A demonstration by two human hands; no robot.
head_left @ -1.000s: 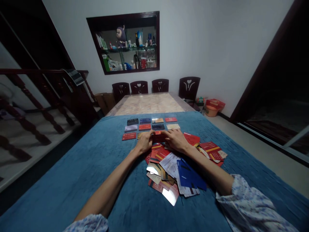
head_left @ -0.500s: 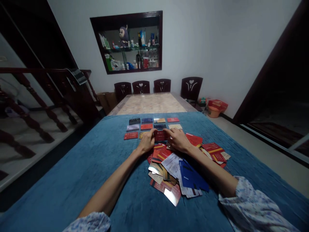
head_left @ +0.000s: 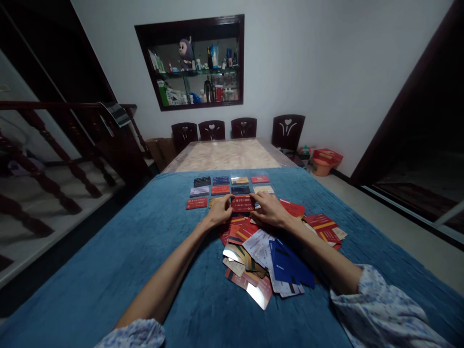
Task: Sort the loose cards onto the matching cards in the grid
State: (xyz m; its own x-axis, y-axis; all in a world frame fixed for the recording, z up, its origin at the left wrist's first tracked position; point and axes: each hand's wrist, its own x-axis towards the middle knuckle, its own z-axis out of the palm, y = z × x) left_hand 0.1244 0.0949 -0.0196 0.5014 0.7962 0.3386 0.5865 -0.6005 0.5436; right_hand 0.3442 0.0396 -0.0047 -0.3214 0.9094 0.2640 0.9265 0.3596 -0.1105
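Steadying a dark red card point(head_left: 242, 204) by its two short ends above a blue cloth point(head_left: 145, 246), with left hand point(head_left: 220, 211) at one end and right hand point(head_left: 268, 210) at the other. Curling the left hand partway closed, thumb and fingertips against the card; bending the right hand in a looser arch, thumb and forefinger at the opposite end. Bearing rows of pale lettering and facing up between the hands; impossible to tell whether resting on the cloth or raised slightly, or whether single or stacked.

Lined up just beyond the hands, in the farthest row: a black card point(head_left: 202, 181), a blue card point(head_left: 221, 181), an orange-gold card point(head_left: 239, 181) and a pinkish-red card point(head_left: 260, 179). Set one row closer: a silver card point(head_left: 200, 191), an orange-red card point(head_left: 220, 190), a navy card point(head_left: 240, 190) and a cream card point(head_left: 263, 189). Seen to the left of the left hand: a bright red card point(head_left: 197, 203) and, partly hidden by the fingers, a gold card point(head_left: 212, 202).

Spread nearer than the hands, reaching under the right forearm: a loose pile of cards point(head_left: 248, 232), including lilac cards point(head_left: 258, 245) and dark blue cards point(head_left: 290, 268). Fanned out past the right hand and forearm: red cards with gold stripes point(head_left: 324, 228). Visible far beyond both hands: a marble tabletop point(head_left: 232, 153) and dark wooden chairs point(head_left: 243, 129).
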